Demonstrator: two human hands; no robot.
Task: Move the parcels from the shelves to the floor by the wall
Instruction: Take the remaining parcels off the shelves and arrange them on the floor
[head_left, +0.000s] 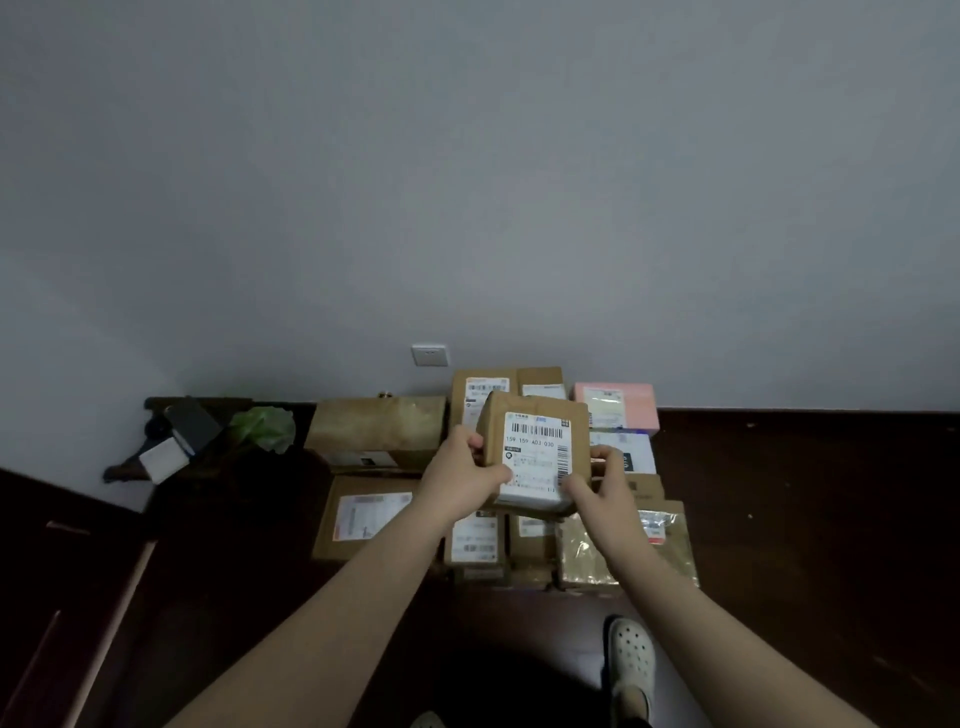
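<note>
While both hands are clamped on it, the parcel (537, 447) hangs in the air over the pile of parcels (374, 519) on the floor (779, 493), its label face turned up towards me. My left hand (462, 467) grips the left side, thumb laid across the near corner of the label. My right hand (605, 483) grips the right side, fingers curled on that wall of the box, thumb at the near corner. So that's a two-sided squeeze, both hands closed on cardboard, nothing loose.

It's a small brown carton, stiff-walled by the look of it, and I judge it light: the hold looks easy, with no hand underneath it. That glossy label could be slick under a thumb, so the bare cardboard sides are the better hold, right where the fingers sit.

Both forearms reach straight ahead and converge on the box, wrists turned inward. Underneath, cartons lie packed against the foot of the wall (467, 208), with a pink box (618, 408) at the pile's far right corner. Setting down comes next, I'd say, and I'd aim for a flat top in that stack.
</note>
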